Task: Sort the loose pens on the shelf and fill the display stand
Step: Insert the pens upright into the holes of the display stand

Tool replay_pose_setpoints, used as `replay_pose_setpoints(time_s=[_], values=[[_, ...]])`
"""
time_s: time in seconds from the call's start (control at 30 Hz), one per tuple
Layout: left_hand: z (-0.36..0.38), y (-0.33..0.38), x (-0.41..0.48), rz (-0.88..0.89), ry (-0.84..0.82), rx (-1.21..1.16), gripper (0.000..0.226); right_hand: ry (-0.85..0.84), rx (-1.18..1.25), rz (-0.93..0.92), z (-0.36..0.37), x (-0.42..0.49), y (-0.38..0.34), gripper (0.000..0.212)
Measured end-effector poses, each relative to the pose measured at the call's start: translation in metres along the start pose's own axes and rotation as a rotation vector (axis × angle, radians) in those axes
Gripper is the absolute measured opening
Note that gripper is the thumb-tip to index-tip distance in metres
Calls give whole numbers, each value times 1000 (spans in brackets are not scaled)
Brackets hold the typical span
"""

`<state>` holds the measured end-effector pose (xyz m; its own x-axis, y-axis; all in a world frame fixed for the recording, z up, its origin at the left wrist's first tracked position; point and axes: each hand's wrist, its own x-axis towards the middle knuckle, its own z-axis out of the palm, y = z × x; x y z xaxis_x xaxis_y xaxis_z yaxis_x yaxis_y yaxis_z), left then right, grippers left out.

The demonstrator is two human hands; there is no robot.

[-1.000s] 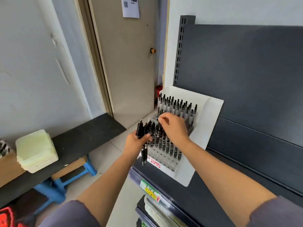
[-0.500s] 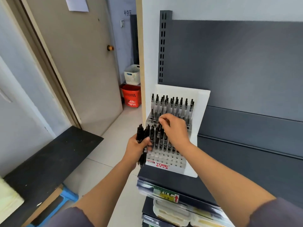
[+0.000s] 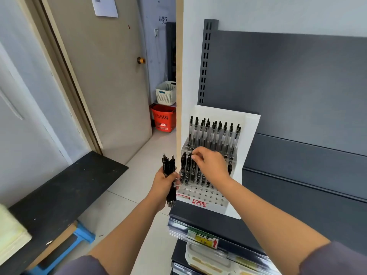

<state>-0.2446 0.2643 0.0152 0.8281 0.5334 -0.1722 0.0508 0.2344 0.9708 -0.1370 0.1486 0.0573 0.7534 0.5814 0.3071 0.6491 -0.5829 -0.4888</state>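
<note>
Black pens [image 3: 213, 133] upright in tiered white display stand [image 3: 250, 147]

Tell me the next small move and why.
Probably the right hand seats the pen it pinches fully into the display stand, then lets go: the front holes are empty and the left hand grips a bundle of pens waiting.

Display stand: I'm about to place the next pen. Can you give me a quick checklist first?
1. Left hand grips the spare pens as one bundle: ok.
2. Right hand pinches the top of a middle-row pen: ok.
3. That pen is fully seated in its hole: cannot tell, the hand hides it.
4. Front holes are free for more pens: ok.
5. Display stand sits flat on the shelf: ok.
</note>
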Motion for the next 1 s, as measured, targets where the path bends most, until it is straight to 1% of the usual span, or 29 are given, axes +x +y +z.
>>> replay_pose_setpoints(time_s=[0.1, 0.2, 0.4, 0.53, 0.6, 0.63, 0.7, 0.73, 0.8, 0.83, 0.9, 1.0], values=[[-1, -1, -2, 5, -22, 35, 15, 63, -204, -80, 4, 1, 3, 20], [-5, -4, -3, 24, -25, 50, 14, 59, -292, -94, 5, 4, 5, 18], [-8, -7, -4, 60, -9, 72, 16, 63, -298, -56, 9, 6, 6, 17], [-5, -5, -3, 62, -46, 64, 14, 14, -277, -52, 7, 6, 6, 19], [0, -3, -3, 72, -67, 49, 15, 33, -186, -88, 2, 7, 3, 24], [3, -2, -3, 80, -73, 35, 15, 29, -89, -94, 0, 6, 0, 27], [10, 0, -2, 101, -79, 4, 17, -52, 112, -54, -6, 6, -5, 28], [14, 1, -1, 113, -74, -2, 18, -100, 168, -23, -7, 6, -7, 24], [23, 3, 0, 138, -60, 0, 19, -129, 237, 49, -9, 6, -7, 11], [27, 4, 0, 152, -57, 3, 20, -117, 278, 85, -11, 6, -6, 10], [33, 4, 1, 179, -56, 22, 21, -83, 354, 135, -15, 7, -3, 16], [39, 4, 4, 198, -40, 68, 23, -56, 381, 162, -23, 7, 0, 16]])
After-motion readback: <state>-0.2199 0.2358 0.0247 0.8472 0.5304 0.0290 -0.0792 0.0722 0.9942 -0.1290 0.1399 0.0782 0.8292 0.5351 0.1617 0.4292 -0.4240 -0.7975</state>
